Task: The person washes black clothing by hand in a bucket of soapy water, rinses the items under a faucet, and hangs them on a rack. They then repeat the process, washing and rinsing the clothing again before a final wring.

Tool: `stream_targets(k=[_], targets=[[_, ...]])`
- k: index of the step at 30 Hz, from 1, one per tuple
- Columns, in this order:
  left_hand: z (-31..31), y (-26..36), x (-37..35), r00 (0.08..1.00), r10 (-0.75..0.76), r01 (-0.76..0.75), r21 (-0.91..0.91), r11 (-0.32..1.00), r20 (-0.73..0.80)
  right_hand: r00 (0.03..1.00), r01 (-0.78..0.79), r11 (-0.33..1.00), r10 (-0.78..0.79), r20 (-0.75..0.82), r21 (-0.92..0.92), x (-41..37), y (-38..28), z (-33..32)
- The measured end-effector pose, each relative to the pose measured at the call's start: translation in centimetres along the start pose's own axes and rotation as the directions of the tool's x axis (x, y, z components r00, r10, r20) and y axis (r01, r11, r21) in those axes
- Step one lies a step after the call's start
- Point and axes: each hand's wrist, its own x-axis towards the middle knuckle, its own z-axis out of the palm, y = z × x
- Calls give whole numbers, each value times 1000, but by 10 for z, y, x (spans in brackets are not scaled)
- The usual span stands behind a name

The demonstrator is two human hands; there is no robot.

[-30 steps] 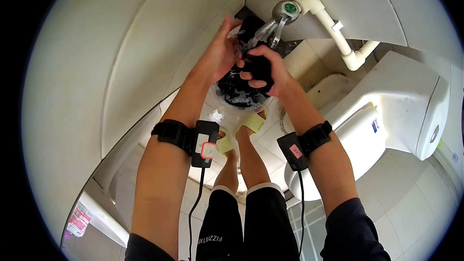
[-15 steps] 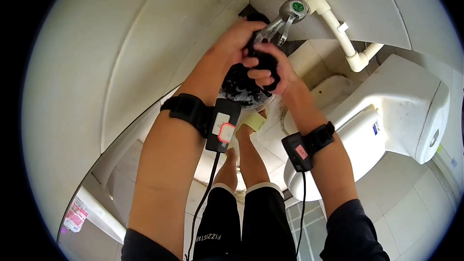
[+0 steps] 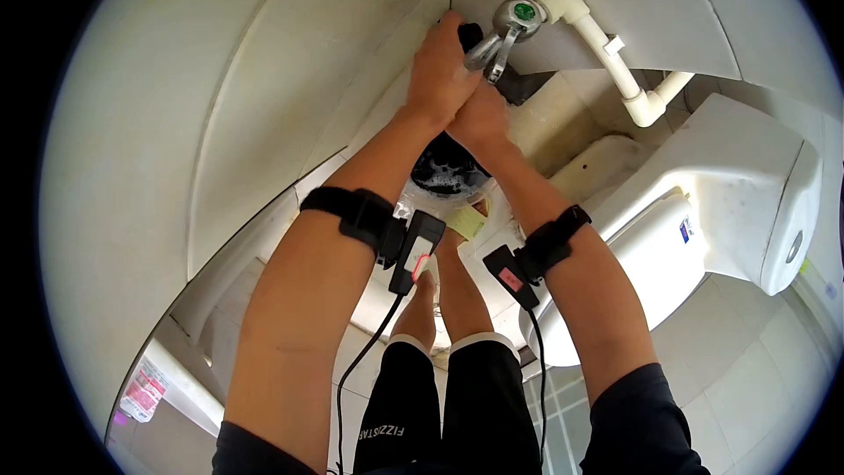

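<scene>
Under the metal faucet (image 3: 517, 19), my left hand (image 3: 440, 66) is closed around a black cloth (image 3: 470, 34), part of which shows beyond its fingers. My right hand (image 3: 481, 114) touches the left one from below and to the right. Its fingers are hidden behind the hands, so what it grips does not show. Below both hands is a basin (image 3: 450, 193) with dark cloth (image 3: 442, 161) in foamy water.
White pipes (image 3: 607, 53) run along the wall at the upper right. A white toilet (image 3: 747, 185) stands on the right. A pale wall panel (image 3: 264, 79) fills the left. A green slipper (image 3: 466, 222) shows below the basin.
Both hands have come together, with the left turned over and raised. The right hand has moved left, and its fingers and the black cloth in it have gone out of sight.
</scene>
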Motion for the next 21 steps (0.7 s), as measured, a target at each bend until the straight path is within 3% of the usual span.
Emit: stream_targets(k=[2, 4, 5, 6, 7, 8, 9, 10, 11, 12, 13, 15, 16, 17, 19, 20, 21], targets=[[-9, 5, 2, 1000, 25, -26, -16, 1000, -15, 995, -95, 995, 96, 27, -37, 2, -5, -4], [-22, 5, 3, 923, -329, 380, -349, 857, 197, 971, 15, 980, 34, -238, 199, -2, -4, -3], [-25, -3, 0, 923, -331, 381, -347, 857, 196, 971, 15, 979, 33, -236, 201, 0, -1, -8], [-27, -14, -4, 887, -288, 459, -619, 637, 361, 976, -219, 681, 143, 166, 699, 2, 4, -18], [-34, -15, -6, 849, -183, 527, -784, 328, 495, 844, -529, 155, -1, 536, 834, 4, 3, -28], [-42, -16, -11, 784, -237, 621, -721, 309, 574, 805, -592, -171, -180, 566, 788, -4, -3, -35], [-42, -14, -13, 785, -238, 620, -722, 306, 573, 803, -594, -169, -180, 568, 786, -7, -6, -33], [-43, 0, -13, 720, -376, 676, -710, 195, 583, 716, -697, -433, -472, 515, 572, -10, -10, -28], [-43, 7, -14, 631, -502, 712, -698, 73, 591, 627, -779, -574, -704, 333, 253, -13, -14, -22], [-28, -23, -9, 760, -174, 621, -779, -90, 626, 615, -787, -604, -750, 242, 129, -17, -19, -14], [-26, -22, -5, 761, -176, 618, -780, -98, 625, 613, -788, -603, -749, 250, 127, -19, -23, -8], [-19, -18, 1, 834, -60, 524, -822, -223, 549, 647, -759, -651, -758, 81, -35, -21, -29, -4], [-18, -14, 4, 865, -7, 479, -830, -285, 501, 730, -679, -733, -680, 68, -43, -22, -32, -7], [-22, -12, 10, 866, -6, 478, -831, -284, 500, 729, -680, -732, -681, 67, -42, -21, -29, -8], [-30, -8, 20, 775, -83, 619, -726, 300, 626, 757, -653, -708, -597, 266, 268, -16, -16, -14], [-22, -7, 22, 814, -156, 573, -733, 366, 559, 746, -662, -641, -514, 423, 388, -15, -10, -20], [-20, -11, 26, 815, -160, 572, -732, 369, 556, 743, -665, -641, -519, 422, 383, -12, -5, -26]])
